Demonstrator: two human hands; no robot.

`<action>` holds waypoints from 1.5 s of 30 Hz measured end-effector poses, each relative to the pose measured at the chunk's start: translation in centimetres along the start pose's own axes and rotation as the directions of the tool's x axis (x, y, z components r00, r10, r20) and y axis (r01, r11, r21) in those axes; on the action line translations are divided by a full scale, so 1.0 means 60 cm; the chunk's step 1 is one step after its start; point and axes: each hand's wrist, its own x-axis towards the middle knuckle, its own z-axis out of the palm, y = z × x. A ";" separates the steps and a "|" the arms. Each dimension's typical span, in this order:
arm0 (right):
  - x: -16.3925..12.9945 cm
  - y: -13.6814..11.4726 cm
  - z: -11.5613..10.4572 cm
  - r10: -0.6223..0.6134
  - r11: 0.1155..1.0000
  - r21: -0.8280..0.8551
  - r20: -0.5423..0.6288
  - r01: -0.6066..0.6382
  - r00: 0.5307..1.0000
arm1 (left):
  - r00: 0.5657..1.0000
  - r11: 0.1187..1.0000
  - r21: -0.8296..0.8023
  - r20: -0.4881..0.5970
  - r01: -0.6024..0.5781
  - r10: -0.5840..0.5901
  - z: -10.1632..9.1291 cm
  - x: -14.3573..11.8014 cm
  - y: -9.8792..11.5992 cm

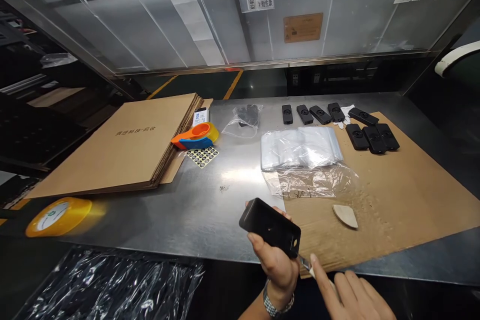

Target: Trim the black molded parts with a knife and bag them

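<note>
My left hand (277, 262), with a metal-banded watch at the wrist, is closed round a black plastic housing (268, 225). The housing is tilted, its lower end toward my right hand. In my right hand (350, 292) is a small knife (305, 263) with a pale handle, most of it hidden by the fingers. My index finger lies along the knife, and its blade is at the housing's lower right corner; whether it touches cannot be made out. Beyond my hands, several similar black housings (357, 136) lie at the back right.
A cardboard sheet (412, 195) covers the table's right side, bearing a pale wedge-shaped piece (345, 215). Clear plastic bags (302, 147) lie mid-table. Leftward are stacked flat cartons (123, 145), a tape dispenser (197, 136), a sticker sheet (202, 156) and a yellow tape roll (58, 216).
</note>
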 end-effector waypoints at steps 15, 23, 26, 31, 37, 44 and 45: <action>0.002 0.054 0.004 0.021 0.936 0.348 0.103 -0.055 0.994 | 0.923 0.925 -0.031 0.085 0.380 -0.376 0.006 0.012 0.024; 0.008 0.050 0.002 0.016 0.983 0.178 0.097 -0.033 0.995 | 0.906 0.910 -0.042 0.123 0.412 -0.405 0.005 0.008 0.025; 0.008 0.050 0.003 -0.002 0.987 0.158 0.097 -0.013 0.995 | 0.908 0.915 -0.033 0.143 0.401 -0.393 0.005 0.007 0.024; 0.006 0.052 0.001 -0.004 0.986 0.164 0.099 -0.012 0.995 | 0.910 0.925 -0.035 0.194 0.379 -0.366 0.000 0.005 0.023; 0.005 0.054 0.002 -0.007 0.987 0.161 0.098 -0.009 0.995 | 0.918 0.938 -0.034 0.221 0.346 -0.330 -0.004 0.003 0.020; -0.003 0.054 0.007 -0.025 0.991 0.137 0.106 0.010 0.994 | 0.916 0.944 0.001 0.239 0.331 -0.322 -0.003 0.002 0.016; -0.003 0.054 0.008 -0.023 0.992 0.129 0.106 0.009 0.994 | 0.916 0.943 0.010 0.232 0.334 -0.327 -0.003 0.002 0.016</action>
